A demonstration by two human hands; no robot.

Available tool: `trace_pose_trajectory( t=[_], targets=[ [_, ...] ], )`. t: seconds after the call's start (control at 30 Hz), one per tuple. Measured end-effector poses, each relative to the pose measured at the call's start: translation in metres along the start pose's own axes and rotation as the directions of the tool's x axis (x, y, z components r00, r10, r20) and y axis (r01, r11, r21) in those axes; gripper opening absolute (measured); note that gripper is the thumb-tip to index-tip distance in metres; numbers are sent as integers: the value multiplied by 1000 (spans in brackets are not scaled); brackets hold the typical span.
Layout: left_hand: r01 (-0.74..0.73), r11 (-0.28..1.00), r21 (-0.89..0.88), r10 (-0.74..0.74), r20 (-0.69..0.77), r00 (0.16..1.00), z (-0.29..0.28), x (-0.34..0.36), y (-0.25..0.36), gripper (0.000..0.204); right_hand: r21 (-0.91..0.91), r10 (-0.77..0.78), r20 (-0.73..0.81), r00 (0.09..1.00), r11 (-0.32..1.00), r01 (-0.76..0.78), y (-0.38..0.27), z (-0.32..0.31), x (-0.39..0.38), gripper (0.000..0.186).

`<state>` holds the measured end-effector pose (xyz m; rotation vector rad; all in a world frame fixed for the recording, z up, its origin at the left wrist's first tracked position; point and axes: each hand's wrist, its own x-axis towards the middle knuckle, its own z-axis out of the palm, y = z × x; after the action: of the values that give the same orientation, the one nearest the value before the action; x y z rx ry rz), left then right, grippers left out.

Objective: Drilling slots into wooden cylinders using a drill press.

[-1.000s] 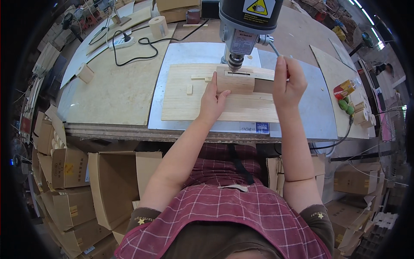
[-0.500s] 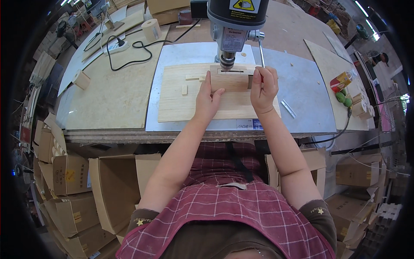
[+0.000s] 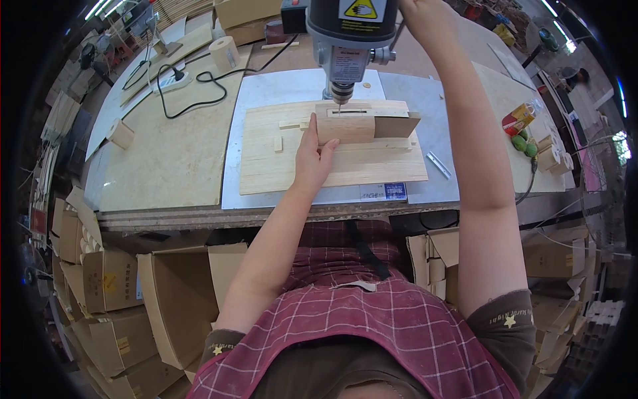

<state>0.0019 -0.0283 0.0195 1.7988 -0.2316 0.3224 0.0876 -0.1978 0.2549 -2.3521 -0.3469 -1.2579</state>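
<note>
A drill press [image 3: 351, 40] stands at the far middle of the bench. Its thin bit points down at the slotted top of a pale wooden block [image 3: 349, 128]. Around the block's left end my left hand [image 3: 314, 158] is closed, with the thumb along the near face and the fingers at the end. A brownish flat piece [image 3: 397, 126] juts from the block's right end. My right hand [image 3: 425, 18] is raised at the top edge, gripping the press's feed handle [image 3: 399, 34]; some of its fingers are cut off by the frame.
The block rests on a wide wooden board [image 3: 279, 169] with small wood strips [image 3: 278, 144]. A metal strip [image 3: 438, 165] lies to the right, near green fruit [image 3: 524, 143]. Farther left are a power strip [image 3: 171, 81] and black cable [image 3: 199, 103]. Open cartons [image 3: 176, 299] stand below the bench.
My right hand has moved up and away from beside the block, swinging the feed handle upward. The block's right end now shows. My left hand keeps its hold.
</note>
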Motion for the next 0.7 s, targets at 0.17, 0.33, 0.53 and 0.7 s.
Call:
trace_pose_trajectory(
  t=[0.17, 0.33, 0.53, 0.7],
  targets=[
    [80, 995, -54, -77, 56, 995, 3, 5, -27, 56, 303, 132, 139, 981, 938, -169, 25, 29, -3, 28],
    [367, 930, -7, -363, 121, 924, -7, 1, -1, 57, 410, 221, 140, 965, 874, -260, 48, 40, -67, 55],
    [134, 988, 82, -137, 29, 990, -14, 9, -18, 61, -40, 284, 627, 726, 942, -333, 67, 19, -180, 41],
    [44, 991, 125, -55, 92, 994, -27, -6, -3, 64, 20, 164, 666, 728, 971, -237, 75, 14, -195, 43]
  ],
)
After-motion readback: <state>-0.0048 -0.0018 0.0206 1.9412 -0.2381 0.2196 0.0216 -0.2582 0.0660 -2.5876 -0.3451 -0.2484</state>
